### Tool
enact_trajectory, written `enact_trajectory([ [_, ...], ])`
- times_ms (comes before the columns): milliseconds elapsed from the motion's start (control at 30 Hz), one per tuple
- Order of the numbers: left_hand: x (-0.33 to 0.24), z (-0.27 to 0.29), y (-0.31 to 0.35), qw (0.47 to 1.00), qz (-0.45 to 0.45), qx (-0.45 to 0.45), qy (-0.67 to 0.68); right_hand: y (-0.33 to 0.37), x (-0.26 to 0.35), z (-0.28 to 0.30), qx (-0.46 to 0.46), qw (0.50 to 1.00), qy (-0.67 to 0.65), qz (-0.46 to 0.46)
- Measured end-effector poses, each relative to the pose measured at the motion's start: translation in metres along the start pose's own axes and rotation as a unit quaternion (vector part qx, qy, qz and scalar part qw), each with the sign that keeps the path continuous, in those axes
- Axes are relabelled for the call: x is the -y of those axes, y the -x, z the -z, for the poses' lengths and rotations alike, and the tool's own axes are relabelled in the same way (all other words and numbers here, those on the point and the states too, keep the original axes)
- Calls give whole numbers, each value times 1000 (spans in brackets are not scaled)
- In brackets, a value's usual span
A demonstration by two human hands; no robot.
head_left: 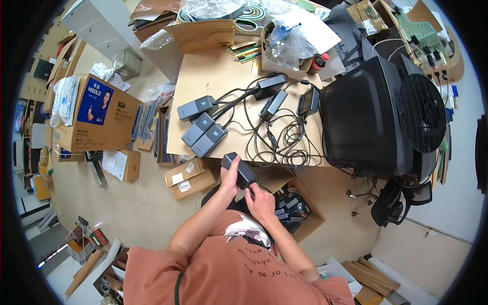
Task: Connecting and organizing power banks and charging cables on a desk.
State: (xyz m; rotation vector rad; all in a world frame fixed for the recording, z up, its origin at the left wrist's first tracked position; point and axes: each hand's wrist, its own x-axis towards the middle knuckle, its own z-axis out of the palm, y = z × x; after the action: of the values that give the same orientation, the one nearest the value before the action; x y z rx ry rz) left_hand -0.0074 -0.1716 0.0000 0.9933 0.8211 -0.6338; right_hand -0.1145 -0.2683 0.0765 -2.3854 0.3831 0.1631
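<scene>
Holds the dark block-shaped device [244,174] clamped in the left fingers [234,165], at the near edge of the worktop [203,71], long axis slanting down-right toward the right fingers [248,197], close against its lower end; cannot tell whether gripping there.

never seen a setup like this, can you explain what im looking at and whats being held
There's no robot here, just a person's two bare hands. The single picture comes from a wide fisheye camera on their head, looking down, so edges curve and the torso fills the bottom.

The left hand grips a dark, power-bank-like block; the right hand has its fingertips at the near end, though exactly what they pinch is unclear.

On the wooden table lie grey power-bank-like devices, several with lit displays, black cables, partly coiled, and pencils farther back.
</scene>
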Motion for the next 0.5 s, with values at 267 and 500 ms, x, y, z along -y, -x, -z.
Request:
enact_trajectory([
  [267, -15, -6, -37, 990, -53, -75, -110, -27, -5, 13, -103, 909, -390, -108],
  [500, -14, -9, -45, 992, 59, -102, 43, -151, -42, -12, -119, 818, -530, -189],
])
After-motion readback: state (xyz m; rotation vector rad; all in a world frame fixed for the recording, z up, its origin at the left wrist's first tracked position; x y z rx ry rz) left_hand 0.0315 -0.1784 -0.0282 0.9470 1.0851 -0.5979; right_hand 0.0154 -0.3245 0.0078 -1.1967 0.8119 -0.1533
